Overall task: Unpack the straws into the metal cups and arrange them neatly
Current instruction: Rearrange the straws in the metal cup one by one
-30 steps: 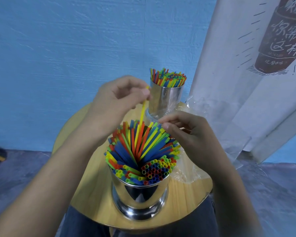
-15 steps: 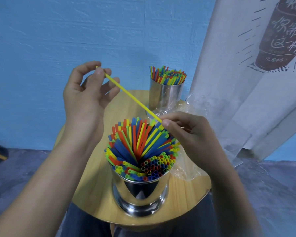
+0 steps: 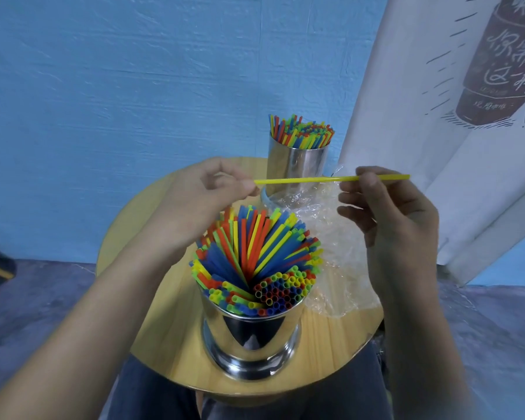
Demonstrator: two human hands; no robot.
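Note:
A single yellow straw lies level in the air above the table. My left hand pinches its left end, and my right hand pinches it near the right end. Below them the near metal cup stands packed with several red, blue, yellow and green straws, some fanned out and leaning. The far metal cup stands behind, also full of coloured straws.
Both cups stand on a small round wooden table. Crumpled clear plastic wrap lies on the table's right side between the cups. A white printed curtain hangs at the right, against a blue wall.
The yellow straw came out of the near cup and swung from slanted to level. My right hand rose and took hold of it near its right end; my left hand dropped lower and moved right.

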